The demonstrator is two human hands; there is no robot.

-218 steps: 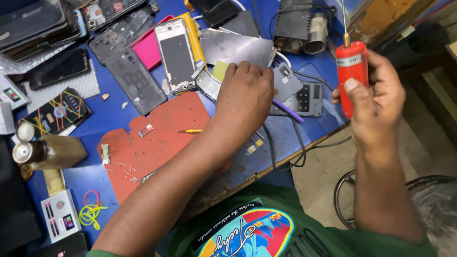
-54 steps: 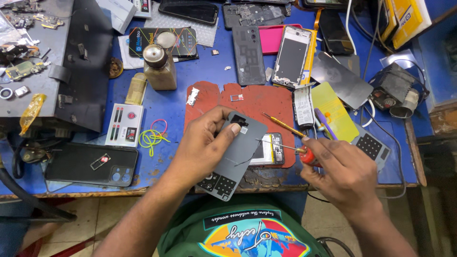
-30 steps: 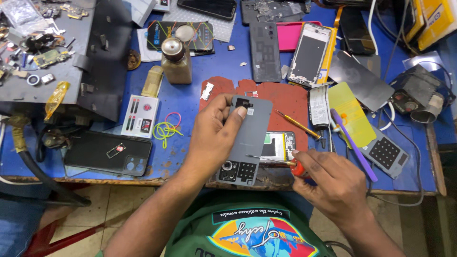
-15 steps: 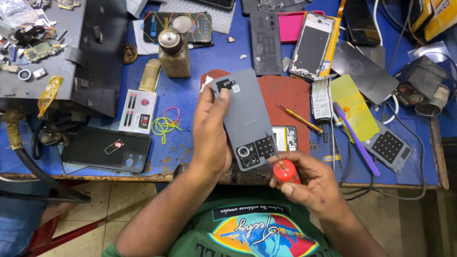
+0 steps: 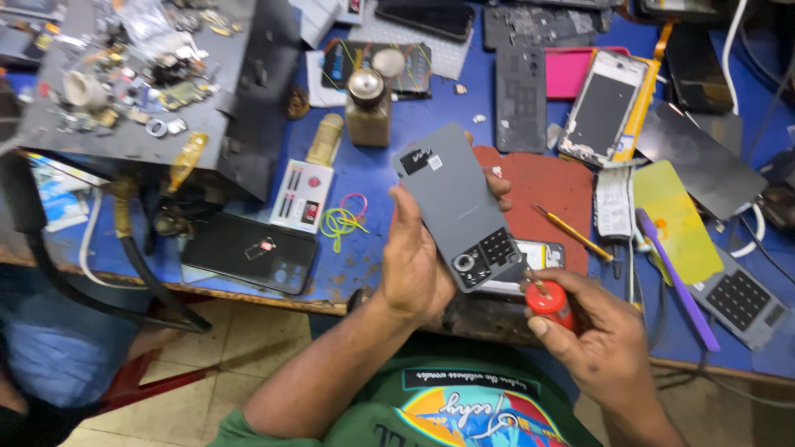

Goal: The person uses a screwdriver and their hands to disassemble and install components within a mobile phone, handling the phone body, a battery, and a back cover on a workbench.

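Observation:
My left hand (image 5: 421,266) grips a grey phone back cover (image 5: 457,203), held tilted above the bench with its camera cut-outs toward me. My right hand (image 5: 598,331) holds a small red bottle (image 5: 548,303) with a thin nozzle; the nozzle tip points at the cover's lower right corner, near the camera end. Under the cover lies an opened phone body (image 5: 538,258) on a red work mat (image 5: 545,192).
The blue workbench (image 5: 364,248) is crowded: a black phone (image 5: 248,252) at front left, a brown glass bottle (image 5: 368,108), a yellow pencil-like tool (image 5: 573,233), a purple tool (image 5: 677,280), phone screens and back covers at the rear, a grey tray of small parts (image 5: 132,91).
The left hand picked the grey cover off the mat and raised it, tilting it. The right hand brought the red bottle from the right side in under the cover's lower edge.

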